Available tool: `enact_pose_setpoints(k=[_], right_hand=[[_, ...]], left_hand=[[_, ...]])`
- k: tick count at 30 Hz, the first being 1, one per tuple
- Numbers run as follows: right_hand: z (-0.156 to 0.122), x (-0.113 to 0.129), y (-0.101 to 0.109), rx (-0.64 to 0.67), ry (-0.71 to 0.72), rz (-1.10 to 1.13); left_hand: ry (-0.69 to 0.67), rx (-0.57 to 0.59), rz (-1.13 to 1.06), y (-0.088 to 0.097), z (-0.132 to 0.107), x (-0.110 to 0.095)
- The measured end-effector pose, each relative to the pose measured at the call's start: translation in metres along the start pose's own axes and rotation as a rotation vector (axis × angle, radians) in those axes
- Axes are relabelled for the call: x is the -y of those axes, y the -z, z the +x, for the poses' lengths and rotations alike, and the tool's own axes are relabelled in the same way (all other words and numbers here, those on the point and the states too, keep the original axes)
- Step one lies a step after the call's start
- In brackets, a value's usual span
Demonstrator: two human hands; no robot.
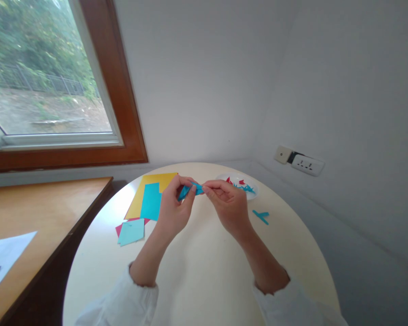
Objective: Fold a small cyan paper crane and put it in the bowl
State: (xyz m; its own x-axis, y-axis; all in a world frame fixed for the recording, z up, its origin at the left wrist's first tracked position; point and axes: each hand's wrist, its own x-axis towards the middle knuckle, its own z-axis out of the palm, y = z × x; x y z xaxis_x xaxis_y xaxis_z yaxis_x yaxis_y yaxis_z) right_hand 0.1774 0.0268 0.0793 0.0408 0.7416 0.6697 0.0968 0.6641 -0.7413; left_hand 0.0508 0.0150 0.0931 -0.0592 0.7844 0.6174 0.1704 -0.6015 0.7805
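Pinching seemingly folded blue paper (194,189), left hand (174,209) meets right hand (228,204).

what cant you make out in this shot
Head view:
- blue paper: folded shape mostly covered by the left hand and right hand
- paper bits on the plate: too small to tell shapes
- white sheet on the desk: cut off by the left edge, print blurred

The fingers (216,186) hide most of the folded blue paper (197,189).
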Motion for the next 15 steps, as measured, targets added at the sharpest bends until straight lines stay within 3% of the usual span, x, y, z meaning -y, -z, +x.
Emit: enact_pose_setpoints(k=[5,15], right_hand=[[0.0006,0.0024,-0.0003,0.023,-0.054,0.074],[-0.0003,0.0031,-0.0029,-0.049,-0.075,0.1]], left_hand=[[0.003,-0.001,-0.009,0.0,-0.0003,-0.0011],[-0.025,-0.013,-0.06,-0.0038,-0.0021,0.005]])
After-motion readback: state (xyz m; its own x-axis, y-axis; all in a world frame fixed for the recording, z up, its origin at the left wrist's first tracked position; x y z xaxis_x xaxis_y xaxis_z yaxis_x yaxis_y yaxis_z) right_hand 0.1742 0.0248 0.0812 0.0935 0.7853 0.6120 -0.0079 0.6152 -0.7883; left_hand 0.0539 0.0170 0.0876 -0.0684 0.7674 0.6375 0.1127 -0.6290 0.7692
